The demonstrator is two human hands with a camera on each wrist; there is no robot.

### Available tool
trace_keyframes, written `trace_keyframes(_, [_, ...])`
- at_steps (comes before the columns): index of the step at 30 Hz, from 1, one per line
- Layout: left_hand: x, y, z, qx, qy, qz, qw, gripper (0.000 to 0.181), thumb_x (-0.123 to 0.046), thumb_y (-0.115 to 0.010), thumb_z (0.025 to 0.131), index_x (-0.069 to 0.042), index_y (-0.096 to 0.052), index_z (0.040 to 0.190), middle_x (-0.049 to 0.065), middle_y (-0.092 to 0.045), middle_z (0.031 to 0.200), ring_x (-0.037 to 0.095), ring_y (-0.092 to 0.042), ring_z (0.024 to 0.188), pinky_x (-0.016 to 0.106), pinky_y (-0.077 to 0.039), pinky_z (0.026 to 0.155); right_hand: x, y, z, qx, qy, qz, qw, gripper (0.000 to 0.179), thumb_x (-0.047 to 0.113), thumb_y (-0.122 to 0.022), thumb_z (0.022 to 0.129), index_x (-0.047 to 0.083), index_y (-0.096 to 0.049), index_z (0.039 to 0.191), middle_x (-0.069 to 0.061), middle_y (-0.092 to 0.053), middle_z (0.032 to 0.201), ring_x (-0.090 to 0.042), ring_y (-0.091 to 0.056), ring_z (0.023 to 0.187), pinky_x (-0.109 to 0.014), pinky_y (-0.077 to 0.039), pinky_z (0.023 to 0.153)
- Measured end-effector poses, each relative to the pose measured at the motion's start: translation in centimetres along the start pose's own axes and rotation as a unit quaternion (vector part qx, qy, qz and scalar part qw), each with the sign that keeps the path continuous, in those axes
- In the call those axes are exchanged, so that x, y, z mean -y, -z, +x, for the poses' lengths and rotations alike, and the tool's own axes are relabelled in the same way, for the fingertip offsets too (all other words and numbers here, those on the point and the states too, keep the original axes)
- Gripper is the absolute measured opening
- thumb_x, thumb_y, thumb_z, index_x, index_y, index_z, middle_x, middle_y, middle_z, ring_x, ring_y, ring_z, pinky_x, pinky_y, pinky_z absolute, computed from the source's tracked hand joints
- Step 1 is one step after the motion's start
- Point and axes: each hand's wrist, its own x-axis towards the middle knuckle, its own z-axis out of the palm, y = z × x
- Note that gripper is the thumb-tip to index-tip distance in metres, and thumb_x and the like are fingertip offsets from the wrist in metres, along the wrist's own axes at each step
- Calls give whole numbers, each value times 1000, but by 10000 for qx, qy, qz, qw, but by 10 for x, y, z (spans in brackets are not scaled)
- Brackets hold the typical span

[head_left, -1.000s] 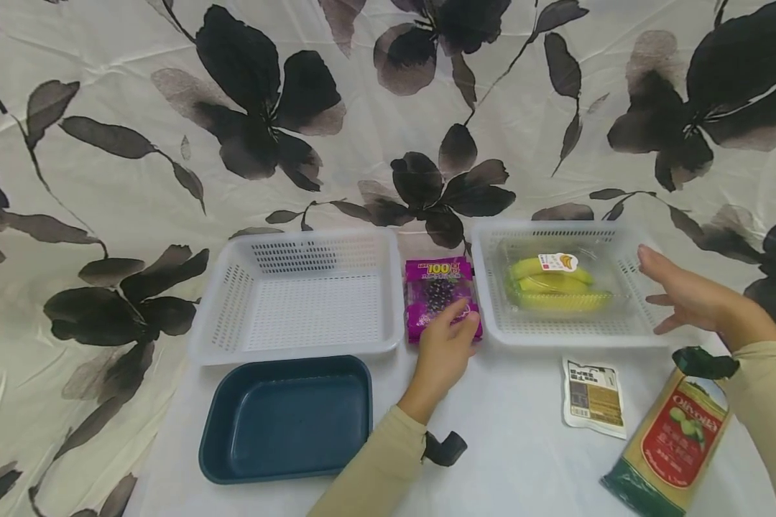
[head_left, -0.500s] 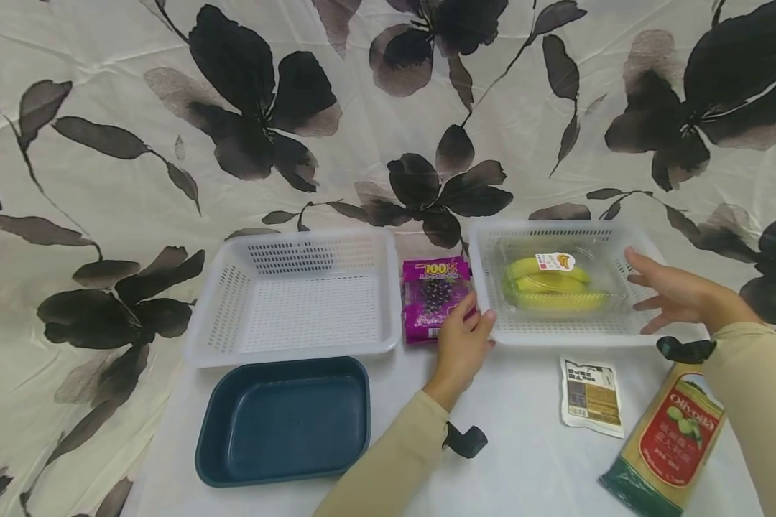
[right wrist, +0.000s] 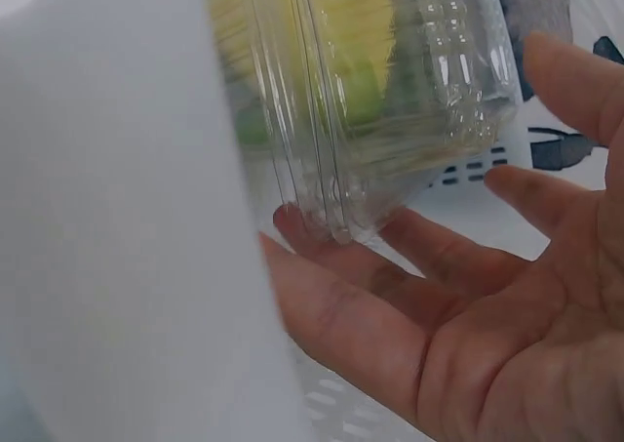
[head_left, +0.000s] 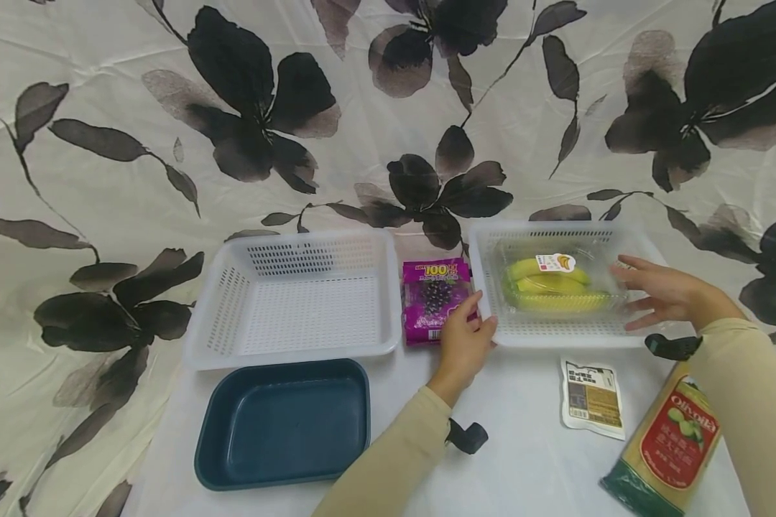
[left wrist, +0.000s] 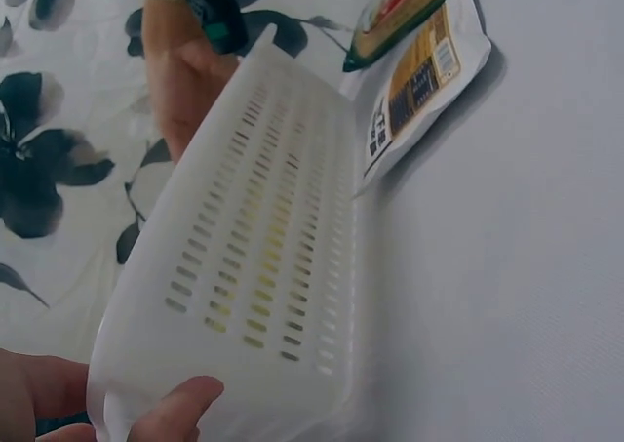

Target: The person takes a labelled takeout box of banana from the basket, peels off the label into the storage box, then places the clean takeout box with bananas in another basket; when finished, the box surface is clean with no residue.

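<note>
A clear plastic box of bananas (head_left: 552,291) with a white label sits inside the right-hand white basket (head_left: 588,339). My left hand (head_left: 460,348) grips that basket at its front left corner; in the left wrist view its thumb (left wrist: 185,408) lies on the outer wall and the fingers are across the rim. Over the basket's right side, my right hand (head_left: 669,293) has its fingers spread at the right end of the box. In the right wrist view the fingertips (right wrist: 292,222) are at the box's corner; whether they touch it is hard to tell.
A purple grape-print packet (head_left: 435,301) lies between that basket and another white basket (head_left: 297,355) on the left. In front of the latter stands a dark blue tray (head_left: 281,477). A small white-and-brown pouch (head_left: 593,398) and an Olivoilà packet (head_left: 672,438) lie front right.
My left hand has moved right, off the grape-print packet, to grip the right basket's corner. My right hand has moved left over the basket, up to the box of bananas.
</note>
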Motion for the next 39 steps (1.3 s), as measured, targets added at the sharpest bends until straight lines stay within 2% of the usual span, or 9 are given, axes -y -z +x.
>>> trace_keyframes(5, [-1,0,-2,-60,-109,328,9994,55,-3,-64,98,-17,-52,150,16,-60,143,27,-70,114,30,-63,78,1,-2,2,-34,38,222,9997,90,41,-47,109,28,29,155,-24,27,165,-65,-1,148,-61,-55,98])
trace_keyframes(9, [0,0,-4,-137,-132,614,9979,54,-5,-65,98,-20,-55,148,15,-60,142,27,-69,115,30,-64,77,0,-3,2,-16,4,371,9993,86,29,-46,110,28,26,157,-25,22,167,-64,2,148,-60,-54,99])
trace_keyframes(15, [-1,0,-5,-154,-136,800,9966,53,-7,-65,98,-21,-55,148,16,-58,143,28,-68,117,29,-63,77,1,-4,3,34,42,392,9992,82,24,-42,111,27,25,157,-26,19,167,-63,4,149,-61,-54,100])
trace_keyframes(23, [1,-2,-4,-200,-251,966,9948,52,-6,-66,98,-19,-56,147,16,-59,141,25,-69,113,26,-63,71,-1,-4,1,-113,139,162,9997,79,26,-41,111,24,23,158,-29,13,167,-65,-1,148,-61,-54,99])
trace_keyframes(26, [0,-1,-4,-204,-313,1006,9942,52,-6,-66,98,-18,-56,147,16,-60,139,25,-69,111,25,-63,70,-3,-5,1,-227,236,28,9995,79,29,-42,111,22,20,160,-31,6,167,-63,-10,148,-59,-55,99])
trace_keyframes(29, [0,-1,-3,-208,-363,1017,9939,51,-6,-66,98,-17,-56,147,17,-60,138,25,-69,111,25,-63,70,-4,-5,0,-353,344,-117,9987,78,32,-42,111,20,17,161,-33,0,166,-58,-29,142,-56,-56,98])
trace_keyframes(33, [1,-1,-2,-207,-355,1033,9938,51,-7,-66,98,-18,-56,147,16,-61,137,24,-70,110,24,-63,70,-5,-4,-5,-396,381,-263,9981,77,33,-41,111,18,15,161,-34,-4,165,-37,-55,121,-52,-57,99])
trace_keyframes(36, [1,-1,-2,-215,-369,1015,9939,50,-7,-67,97,-18,-58,145,16,-62,135,24,-71,109,25,-63,70,-5,-4,-10,-387,439,-292,9979,78,33,-42,111,16,14,162,-34,-9,163,-24,-62,109,-50,-58,98])
trace_keyframes(39, [1,0,-2,-183,-407,1025,9937,49,-7,-67,97,-17,-59,144,16,-63,134,25,-71,109,25,-63,70,-3,-6,-16,-439,569,-274,9970,80,34,-45,110,14,11,163,-30,-21,158,-17,-64,105,-47,-59,97])
